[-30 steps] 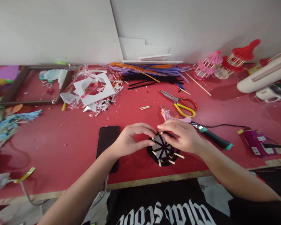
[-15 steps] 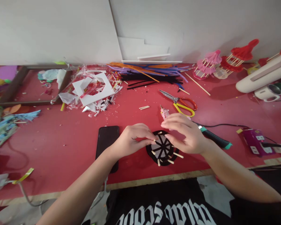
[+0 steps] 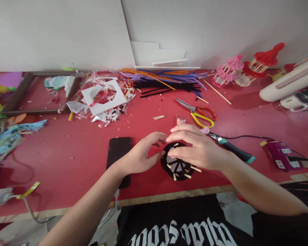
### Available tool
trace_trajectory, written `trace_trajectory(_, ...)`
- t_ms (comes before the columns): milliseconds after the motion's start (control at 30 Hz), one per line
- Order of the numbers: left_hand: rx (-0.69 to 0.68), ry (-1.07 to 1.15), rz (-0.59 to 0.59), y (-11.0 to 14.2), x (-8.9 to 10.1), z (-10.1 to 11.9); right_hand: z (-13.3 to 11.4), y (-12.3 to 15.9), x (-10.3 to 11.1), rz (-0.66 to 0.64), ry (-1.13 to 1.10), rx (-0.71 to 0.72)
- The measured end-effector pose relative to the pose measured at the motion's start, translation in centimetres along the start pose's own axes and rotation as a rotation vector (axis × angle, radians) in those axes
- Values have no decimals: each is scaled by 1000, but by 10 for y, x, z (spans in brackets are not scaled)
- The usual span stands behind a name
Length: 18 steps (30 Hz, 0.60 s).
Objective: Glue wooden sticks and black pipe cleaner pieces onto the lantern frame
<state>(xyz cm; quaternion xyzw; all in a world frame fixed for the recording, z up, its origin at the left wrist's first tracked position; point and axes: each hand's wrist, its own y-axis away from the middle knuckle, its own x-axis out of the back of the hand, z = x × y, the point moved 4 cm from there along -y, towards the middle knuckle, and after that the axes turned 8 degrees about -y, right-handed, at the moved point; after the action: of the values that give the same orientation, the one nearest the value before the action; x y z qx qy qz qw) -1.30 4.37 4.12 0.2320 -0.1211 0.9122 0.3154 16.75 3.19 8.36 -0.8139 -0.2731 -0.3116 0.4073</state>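
A round black piece [image 3: 179,176] lies on the red table, with dark spokes over a pale centre and several short wooden sticks [image 3: 196,169] standing up around its rim. At its left edge is my left hand [image 3: 142,152], thumb and fingers apart with nothing visible between them. My right hand [image 3: 196,147] reaches across the top of the piece, fingers stretched out and apart, the tips close to its upper left rim. That hand hides part of the rim and any stick there. A pink glue-gun-like tip [image 3: 180,121] shows just behind my right hand.
Scissors [image 3: 195,111] and a black-and-teal cutter [image 3: 233,150] lie beyond and right. A phone [image 3: 119,153] is at the left. Behind are pipe cleaners [image 3: 164,80], foam scraps [image 3: 105,99] and small pink [image 3: 228,70] and red [image 3: 261,63] models. A power strip [image 3: 282,155] sits far right.
My left fingers have let go of a stick at the rim and spread apart. My right hand has moved left over the round piece, its fingers now where the left ones were.
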Motion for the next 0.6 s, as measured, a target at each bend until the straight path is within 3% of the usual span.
trace_trajectory(200, 226, -47, 54, 11, -5, -8, 1, 4, -2, -45, -13, -4)
trace_trajectory(600, 333, 69, 69, 10, -15, -17, -2, 3, -6, -43, 26, -48)
